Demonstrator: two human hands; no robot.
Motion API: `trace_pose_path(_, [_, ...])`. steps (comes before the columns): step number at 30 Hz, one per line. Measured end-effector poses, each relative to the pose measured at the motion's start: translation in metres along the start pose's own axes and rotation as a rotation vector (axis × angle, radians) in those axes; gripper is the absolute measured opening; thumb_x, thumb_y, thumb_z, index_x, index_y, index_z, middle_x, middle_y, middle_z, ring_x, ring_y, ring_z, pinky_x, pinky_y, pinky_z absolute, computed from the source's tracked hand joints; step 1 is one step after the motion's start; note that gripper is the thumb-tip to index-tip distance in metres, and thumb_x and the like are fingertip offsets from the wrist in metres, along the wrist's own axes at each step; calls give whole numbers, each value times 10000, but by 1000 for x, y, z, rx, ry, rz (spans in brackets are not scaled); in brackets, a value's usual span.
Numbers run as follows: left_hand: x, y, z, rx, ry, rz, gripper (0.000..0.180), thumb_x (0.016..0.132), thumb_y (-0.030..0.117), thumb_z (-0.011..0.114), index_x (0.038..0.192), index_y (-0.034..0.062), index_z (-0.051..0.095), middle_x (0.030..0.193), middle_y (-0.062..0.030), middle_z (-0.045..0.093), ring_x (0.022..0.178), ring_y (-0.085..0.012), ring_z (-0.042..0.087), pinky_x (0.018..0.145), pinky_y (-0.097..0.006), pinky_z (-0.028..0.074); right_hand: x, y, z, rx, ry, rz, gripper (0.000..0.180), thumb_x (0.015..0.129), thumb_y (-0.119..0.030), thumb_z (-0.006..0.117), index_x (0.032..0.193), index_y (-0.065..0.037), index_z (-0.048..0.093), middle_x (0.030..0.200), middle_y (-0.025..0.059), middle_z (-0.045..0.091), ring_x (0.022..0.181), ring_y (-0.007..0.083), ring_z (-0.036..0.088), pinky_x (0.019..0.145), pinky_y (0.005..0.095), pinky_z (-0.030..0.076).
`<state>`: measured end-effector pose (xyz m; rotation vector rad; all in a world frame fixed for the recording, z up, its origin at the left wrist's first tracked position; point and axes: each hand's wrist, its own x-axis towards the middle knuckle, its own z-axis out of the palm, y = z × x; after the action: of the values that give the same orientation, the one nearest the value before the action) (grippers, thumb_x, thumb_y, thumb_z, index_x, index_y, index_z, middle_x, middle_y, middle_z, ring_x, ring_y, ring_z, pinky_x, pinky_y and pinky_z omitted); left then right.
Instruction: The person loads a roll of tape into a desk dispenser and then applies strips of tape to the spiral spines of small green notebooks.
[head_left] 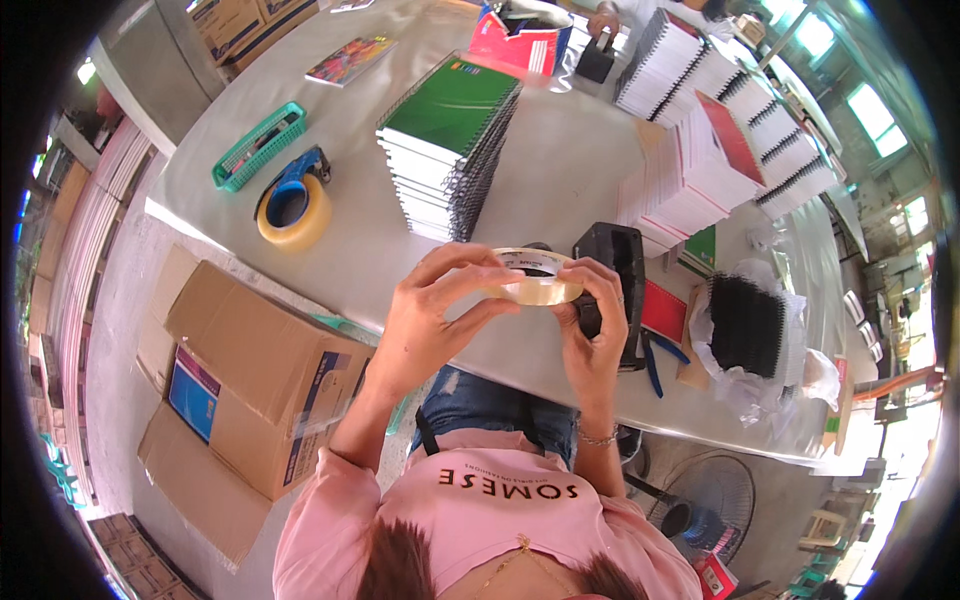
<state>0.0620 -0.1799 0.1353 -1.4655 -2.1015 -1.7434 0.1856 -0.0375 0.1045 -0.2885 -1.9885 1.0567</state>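
Observation:
A roll of clear tape (548, 291) is held up above the table's near edge, between both my hands. My left hand (432, 310) pinches its left side between thumb and fingers. On the roll's right side, the thumb and fingers of my right hand (598, 312) are closed on it. Just beyond my right hand stands a black desktop tape dispenser (612, 245), partly hidden by the hand. Past the roll rises a tall stack of green-covered spiral notebooks (455, 110).
A wide tape roll on a blue hand dispenser (292, 210) and a green basket (262, 145) lie left. Pliers (655, 365), a red notebook (663, 310) and black binding coils (745, 325) lie right, before stacked notebooks (700, 165). An open carton (250, 390) stands below left, a fan (705, 505) below right.

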Motion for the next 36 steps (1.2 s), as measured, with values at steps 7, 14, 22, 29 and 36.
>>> trace_pose_path(7, [4,1,4,-91,12,-53,190,756,-35,743,926,47,718,953,-79,703,884,-209,687,779,-319,545,3,-7,-3,24,90,4,314,810,25,707,1109,-51,649,1131,120,634,1061,254,604,895,351,479])
trace_pose_path(14, [10,9,13,-33,10,-11,145,776,-41,728,899,33,708,945,-81,708,875,-203,691,766,-310,552,1,-9,-9,-38,165,-36,319,798,45,707,1096,-59,662,1121,119,635,1038,267,613,876,365,493])
trace_pose_path(22, [11,6,20,20,43,81,159,799,-11,722,944,53,717,959,-86,694,852,-233,696,711,-316,569,1,-14,-17,-117,197,-74,340,780,70,707,1092,-56,663,1115,123,635,1052,288,608,891,373,487])
trace_pose_path(29, [9,3,27,47,69,33,185,766,-31,742,928,57,750,929,-88,721,862,-202,707,729,-299,571,-2,-12,-17,-92,207,-30,371,769,90,702,1106,-61,662,1105,120,638,1061,290,596,903,386,479])
trace_pose_path(36, [10,4,32,34,61,30,172,770,-51,734,922,31,739,921,-100,722,840,-191,711,721,-282,577,-3,-9,-19,-98,219,-30,380,764,89,707,1108,-66,663,1099,119,637,1054,292,595,900,389,479])
